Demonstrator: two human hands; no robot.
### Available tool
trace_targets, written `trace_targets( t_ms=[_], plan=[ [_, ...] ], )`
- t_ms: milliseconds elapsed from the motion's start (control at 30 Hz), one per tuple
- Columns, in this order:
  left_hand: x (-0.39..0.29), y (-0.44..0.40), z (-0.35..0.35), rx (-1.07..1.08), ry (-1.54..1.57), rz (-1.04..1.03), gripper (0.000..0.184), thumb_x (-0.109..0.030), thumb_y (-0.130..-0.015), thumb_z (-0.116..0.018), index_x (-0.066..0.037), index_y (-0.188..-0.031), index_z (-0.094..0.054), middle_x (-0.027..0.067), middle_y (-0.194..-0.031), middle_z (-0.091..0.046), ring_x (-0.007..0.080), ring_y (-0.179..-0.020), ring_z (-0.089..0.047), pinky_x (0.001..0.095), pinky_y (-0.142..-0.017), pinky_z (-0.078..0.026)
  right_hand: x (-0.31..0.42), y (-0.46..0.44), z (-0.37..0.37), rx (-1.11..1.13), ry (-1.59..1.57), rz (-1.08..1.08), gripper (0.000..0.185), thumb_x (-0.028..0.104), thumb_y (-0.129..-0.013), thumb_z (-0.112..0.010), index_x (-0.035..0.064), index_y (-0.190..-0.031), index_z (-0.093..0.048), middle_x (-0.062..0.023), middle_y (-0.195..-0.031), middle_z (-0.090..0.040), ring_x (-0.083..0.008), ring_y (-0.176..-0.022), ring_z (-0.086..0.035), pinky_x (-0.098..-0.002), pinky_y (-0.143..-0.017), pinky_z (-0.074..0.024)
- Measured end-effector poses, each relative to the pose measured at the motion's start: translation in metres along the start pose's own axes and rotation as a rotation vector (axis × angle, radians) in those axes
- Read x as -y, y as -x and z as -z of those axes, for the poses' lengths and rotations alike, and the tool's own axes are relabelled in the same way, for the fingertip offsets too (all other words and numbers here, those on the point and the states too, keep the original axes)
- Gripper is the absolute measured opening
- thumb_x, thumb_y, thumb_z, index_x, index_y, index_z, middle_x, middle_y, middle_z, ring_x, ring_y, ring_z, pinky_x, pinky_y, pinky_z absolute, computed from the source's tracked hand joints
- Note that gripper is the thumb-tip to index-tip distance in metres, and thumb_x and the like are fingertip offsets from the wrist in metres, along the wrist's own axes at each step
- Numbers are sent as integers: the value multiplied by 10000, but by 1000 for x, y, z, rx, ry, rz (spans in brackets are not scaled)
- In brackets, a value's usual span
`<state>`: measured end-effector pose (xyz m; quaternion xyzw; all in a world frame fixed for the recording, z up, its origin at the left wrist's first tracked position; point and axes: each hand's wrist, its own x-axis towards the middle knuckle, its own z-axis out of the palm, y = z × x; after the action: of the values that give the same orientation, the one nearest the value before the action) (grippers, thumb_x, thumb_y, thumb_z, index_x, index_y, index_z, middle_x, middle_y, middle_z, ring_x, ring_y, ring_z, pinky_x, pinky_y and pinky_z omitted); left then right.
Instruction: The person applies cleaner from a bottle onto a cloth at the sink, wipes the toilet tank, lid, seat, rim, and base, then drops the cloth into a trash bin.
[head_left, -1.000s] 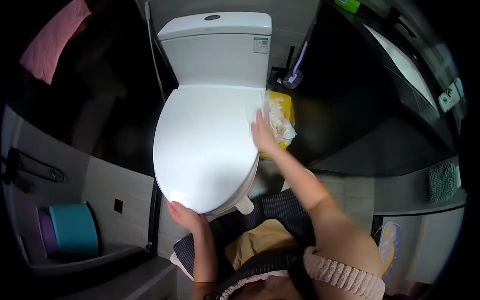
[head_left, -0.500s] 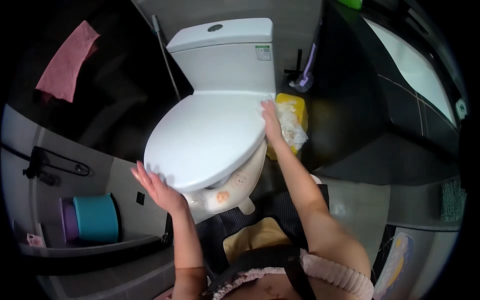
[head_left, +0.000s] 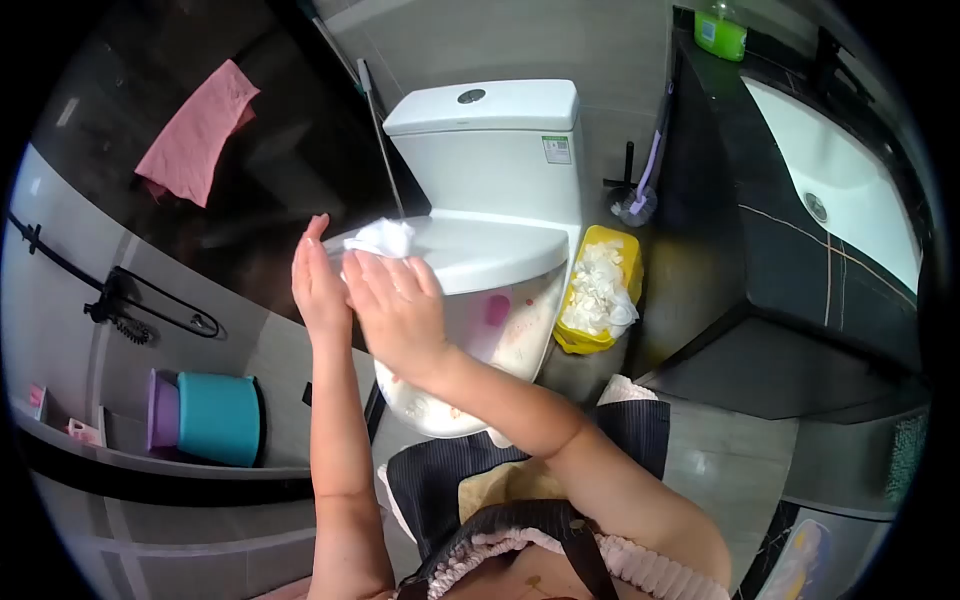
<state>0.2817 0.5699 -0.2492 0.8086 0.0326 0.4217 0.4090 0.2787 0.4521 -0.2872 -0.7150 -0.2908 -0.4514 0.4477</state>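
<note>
The white toilet lid (head_left: pixel 480 245) is tilted up off the seat, its front edge raised. At its left edge is my left hand (head_left: pixel 322 285), supporting it with fingers pointing up; where they meet the lid is partly hidden. My right hand (head_left: pixel 405 315) crosses over beside it, fingers extended against a crumpled white tissue (head_left: pixel 383 238) on the lid's left part. Below, the pale toilet seat (head_left: pixel 535 325) with printed figures shows, with a pink patch (head_left: pixel 496 310) inside the bowl area. Behind the lid stands the toilet tank (head_left: pixel 490 165).
A yellow bin (head_left: pixel 585 343) full of white paper stands right of the toilet, near a toilet brush (head_left: pixel 638 205). The black counter (head_left: pixel 770 230) with a sink (head_left: pixel 850 190) is at right. Teal (head_left: pixel 220 420) and purple tubs are at left; a pink cloth (head_left: pixel 200 135) hangs above.
The lid has tilted up higher. My right hand has moved with the tissue from the lid's right rear edge to its left side, near my left hand. The view has shifted.
</note>
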Motion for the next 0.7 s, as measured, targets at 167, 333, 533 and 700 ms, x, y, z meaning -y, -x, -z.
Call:
trace_targets(
  t_ms=[167, 333, 533, 700],
  plan=[
    [5, 16, 6, -37, 8, -38, 462, -285, -1067, -343, 35, -1239, -628, 161, -1260, -641, 257, -1205, -571, 350, -1065, -381, -54, 43, 39, 117, 41, 116, 394, 304, -936, -561, 120, -1281, -614, -42, -1222, -599, -219, -1025, -577, -428, -947, -386],
    [7, 35, 10, -58, 35, -17, 479, -297, -1067, -316, 31, -1221, -630, 163, -1272, -630, 260, -1213, -556, 364, -1080, -361, -155, 94, 53, 111, -111, 35, 448, 365, -990, -473, 52, -1288, -591, -134, -1204, -613, -318, -1058, -573, -501, -968, -386],
    [12, 24, 1, -73, 77, -128, 547, -342, -1086, -249, 49, -1261, -590, 177, -1281, -615, 278, -1231, -542, 368, -1087, -356, -110, 76, 37, 5, -84, -75, 382, 175, -890, -525, 46, -1243, -591, -133, -1162, -623, -323, -1053, -563, -527, -996, -340],
    [10, 6, 3, 25, 229, -35, 613, -438, -1088, -231, 33, -1298, -563, 177, -1359, -568, 274, -1304, -487, 382, -1138, -293, 4, -1, 0, 223, -46, -71, 305, 247, -842, -604, 64, -1079, -663, -60, -1059, -657, -227, -895, -609, -405, -848, -446]
  ],
)
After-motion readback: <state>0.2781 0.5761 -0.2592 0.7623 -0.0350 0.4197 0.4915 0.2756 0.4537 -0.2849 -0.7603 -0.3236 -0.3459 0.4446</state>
